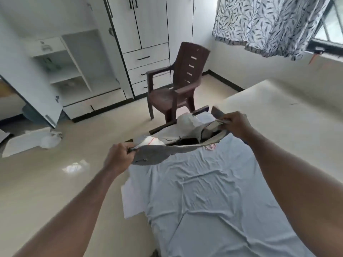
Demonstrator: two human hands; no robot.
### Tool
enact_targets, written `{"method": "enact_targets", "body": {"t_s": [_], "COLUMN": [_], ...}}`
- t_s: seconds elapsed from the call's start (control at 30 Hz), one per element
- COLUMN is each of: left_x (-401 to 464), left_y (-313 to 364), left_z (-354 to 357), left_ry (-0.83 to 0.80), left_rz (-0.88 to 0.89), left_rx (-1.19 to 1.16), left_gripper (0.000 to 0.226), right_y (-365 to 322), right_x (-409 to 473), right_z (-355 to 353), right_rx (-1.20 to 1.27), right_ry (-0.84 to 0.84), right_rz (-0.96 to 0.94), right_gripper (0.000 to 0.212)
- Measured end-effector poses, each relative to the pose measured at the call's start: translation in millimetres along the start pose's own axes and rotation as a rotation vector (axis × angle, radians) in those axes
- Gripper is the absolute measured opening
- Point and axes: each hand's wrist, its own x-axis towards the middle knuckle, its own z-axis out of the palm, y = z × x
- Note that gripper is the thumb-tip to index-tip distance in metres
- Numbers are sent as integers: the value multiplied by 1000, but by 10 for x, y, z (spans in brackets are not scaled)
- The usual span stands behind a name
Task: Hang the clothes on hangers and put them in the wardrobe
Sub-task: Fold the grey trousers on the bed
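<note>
Closest to me, a pale blue shirt (213,191) hangs down between my arms, and both hands are clamped on its top edge: my left hand (118,156) pinches one end of the grey waist or collar band, my right hand (236,125) pinches the other end, holding the opening stretched wide. I see no hanger in either hand, and I cannot tell whether one lies in the heap just past my hands. That heap is a pile of clothes (187,127) on the corner of the bed (278,112), which runs off beyond my right hand. My worry is that the loose hem could drag across the floor or catch the pile if I swing toward the wardrobe. A brown plastic chair (178,84) stands straight ahead of my hands, partly in the route. Beyond my left hand the wardrobe (79,62) stands open, its door (33,86) swung out.
</note>
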Motion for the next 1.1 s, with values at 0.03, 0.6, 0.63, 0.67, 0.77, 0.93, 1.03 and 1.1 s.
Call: {"method": "enact_targets", "body": {"t_s": [0.03,0.6,0.63,0.67,0.77,0.93,1.03,1.1], "left_x": [-281,-2963,-3033,-3095,-3203,-3106,-3015,-2985], "left_y": [-75,-943,-957,-960,-1003,-1101,-1100,-1052], "left_z": [330,3750,3822,3900,4207,4684,4981,5159], "left_ry": [-58,-789,-828,-874,-904,-461,-203,-20], "left_rz": [-31,-69,-96,-111,-151,-414,-491,-537], "left_rx": [2,273,264,255,229,-16,-116,-248], "left_gripper": [26,37,37,33,21,47,49,42], "right_y": [326,3765,3803,3831,3927,4087,4290,4506], "right_x": [-182,-2340,-2444,-2554,-2800,-2815,-2688,-2594], "right_z": [152,2339,2446,2536,2786,3201,3434,3518], "right_rx": [0,-800,-862,-918,-1016,-1002,-965,-866], "right_ry": [-43,-606,-558,-502,-430,-263,-208,-156], "right_rz": [40,89,9,-84,-376,-693,-809,-800], "right_gripper": [14,40,50,57,67,58,42,33]}}
